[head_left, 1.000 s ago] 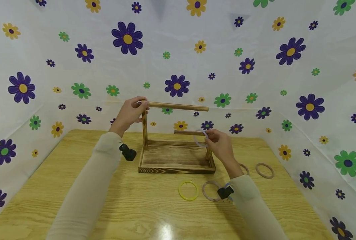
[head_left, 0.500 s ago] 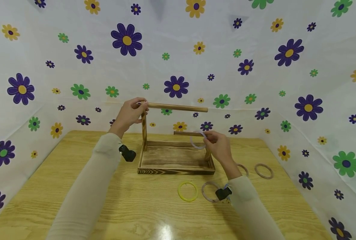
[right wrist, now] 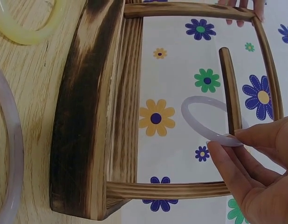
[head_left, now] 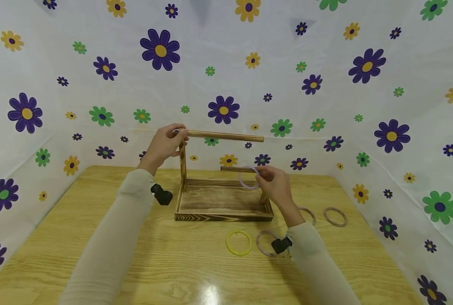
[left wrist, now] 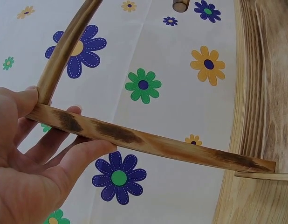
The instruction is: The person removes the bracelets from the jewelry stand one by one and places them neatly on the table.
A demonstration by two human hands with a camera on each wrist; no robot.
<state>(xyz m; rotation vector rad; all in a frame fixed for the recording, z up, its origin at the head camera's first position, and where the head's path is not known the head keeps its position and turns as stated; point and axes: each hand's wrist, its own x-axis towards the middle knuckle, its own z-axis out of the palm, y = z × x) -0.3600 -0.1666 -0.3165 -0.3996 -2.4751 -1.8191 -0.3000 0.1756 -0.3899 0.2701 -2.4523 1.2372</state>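
A wooden stand (head_left: 222, 217) with a tray base carries an upper rod (head_left: 226, 136) and a shorter lower rod (head_left: 232, 169). My left hand (head_left: 168, 142) grips the top of the left post (left wrist: 148, 143), where the upper rod joins it. Between thumb and fingers, my right hand (head_left: 277, 186) pinches a pale lavender bangle (right wrist: 193, 116). The lower rod passes through this bangle, close to the rod's right end. That hand covers the top of the short right post in the head view.
On the table in front of the stand lie a yellow bangle (head_left: 227, 242) and a mauve one (head_left: 258, 243), partly behind the right wrist camera. Farther right are a brownish bangle (head_left: 336, 225) and another (head_left: 313, 214) partly hidden by the right wrist. A flowered cloth surrounds the table.
My right hand has moved slightly left, bringing the lavender bangle farther along the lower rod. The left hand keeps its grip on the stand.
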